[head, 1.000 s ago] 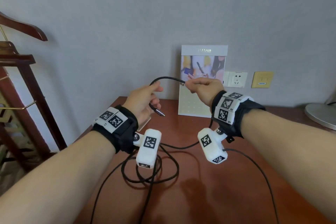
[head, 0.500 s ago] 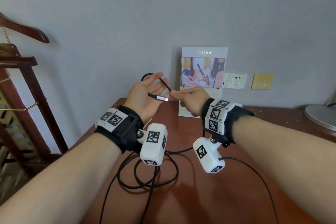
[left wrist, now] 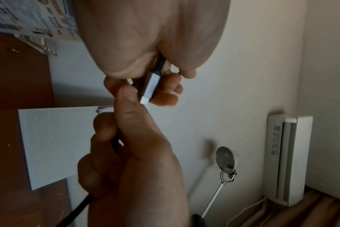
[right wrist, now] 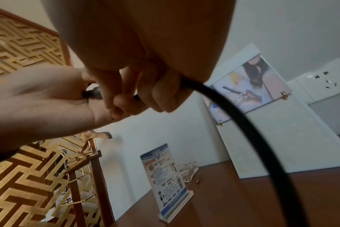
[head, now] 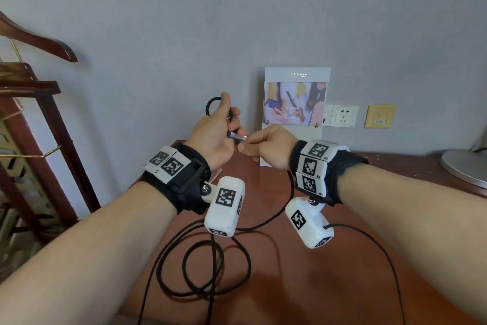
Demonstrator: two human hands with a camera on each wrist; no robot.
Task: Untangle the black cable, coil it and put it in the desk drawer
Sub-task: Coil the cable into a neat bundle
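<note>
The black cable (head: 292,187) runs from loose loops on the brown desk (head: 329,285) up into my right hand (head: 263,149), whose fingers curl round it (right wrist: 248,127). My left hand (head: 218,127) is held up just left of the right hand, above the desk's back edge. Its fingers close on the cable's end. A small loop sticks out above that hand, and the silver plug (head: 238,137) points toward the right hand. In the left wrist view the plug (left wrist: 150,87) lies between both hands' fingertips. No drawer is in view.
An acrylic sign holder (head: 296,103) leans on the wall behind the hands, with a wall socket (head: 342,115) and a yellow plate (head: 379,116) beside it. A lamp base (head: 466,166) sits far right, a wooden valet stand (head: 39,103) far left. A small sign (right wrist: 169,176) and glass ashtray (right wrist: 188,170) stand at the desk's back left.
My right hand has brought the cable left to meet the left hand. The left fingers, spread half a second ago, now curl round the cable, and a small loop stands above them.
</note>
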